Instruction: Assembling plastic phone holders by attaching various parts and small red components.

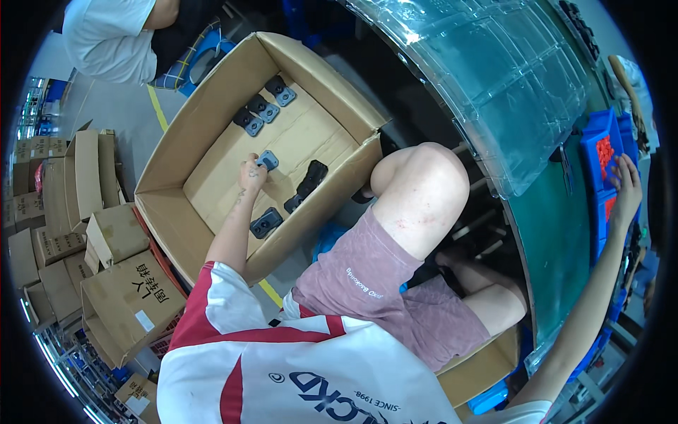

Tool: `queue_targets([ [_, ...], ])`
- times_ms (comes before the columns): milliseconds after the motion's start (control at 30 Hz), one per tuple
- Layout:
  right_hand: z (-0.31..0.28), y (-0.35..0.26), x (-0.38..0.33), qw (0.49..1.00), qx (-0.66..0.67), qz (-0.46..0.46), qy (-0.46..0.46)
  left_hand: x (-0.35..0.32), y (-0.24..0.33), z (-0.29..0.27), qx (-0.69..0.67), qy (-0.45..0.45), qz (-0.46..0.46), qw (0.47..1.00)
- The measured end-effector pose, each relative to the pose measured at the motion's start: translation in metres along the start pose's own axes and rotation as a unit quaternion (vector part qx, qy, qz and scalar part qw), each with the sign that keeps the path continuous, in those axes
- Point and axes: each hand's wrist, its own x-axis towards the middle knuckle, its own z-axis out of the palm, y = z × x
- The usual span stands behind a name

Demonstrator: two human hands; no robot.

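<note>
Inside a large open cardboard box (159, 166), my left hand (253, 174) is closed on the edge of a small blue-grey plastic housing (268, 160), low over the box floor. Similar black-and-grey housings (263, 109) lie in a slanting row toward the box's far end. Along its right wall are several dark housings (311, 179), and a black-and-grey one (266, 222) lies closer to me. Far off to the right, my right hand (626, 189) reaches over the table edge beside a blue bin (592, 145) of small orange-red parts (605, 152). Its fingers are stretched out, with nothing seen in them.
Stacked clear plastic trays (487, 78) cover the far part of the green table (551, 261). Cardboard cartons (134, 297) are piled at my left. Another person in a white shirt (109, 39) sits at the upper left. My bare knee (424, 184) is close to the box's right side.
</note>
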Motion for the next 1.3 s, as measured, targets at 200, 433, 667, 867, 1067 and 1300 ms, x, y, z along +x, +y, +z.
queue_targets([
  [200,-0.02,-0.038,-0.065,0.966,0.222,0.118,-0.067,0.018,-0.006,0.013,-0.037,-0.134,-0.012,0.99],
  [433,0.011,-0.092,-0.171,0.959,0.24,0.133,-0.071,-0.073,0.145,-0.146,-0.805,-0.26,-0.065,0.529],
  [667,0.062,-0.166,-0.238,0.881,0.321,0.249,-0.241,-0.185,0.26,-0.228,-0.795,-0.413,0.156,0.417],
  [867,0.077,-0.154,-0.275,0.919,0.331,0.072,-0.2,-0.256,0.32,-0.246,-0.669,-0.415,0.239,0.568],
  [1067,0.044,-0.142,-0.295,0.859,0.459,0.204,-0.092,-0.291,0.33,-0.241,-0.615,-0.416,0.343,0.575],
  [1300,0.0,-0.094,-0.33,0.789,0.561,0.243,-0.066,-0.334,0.364,-0.227,-0.526,-0.514,0.427,0.525],
])
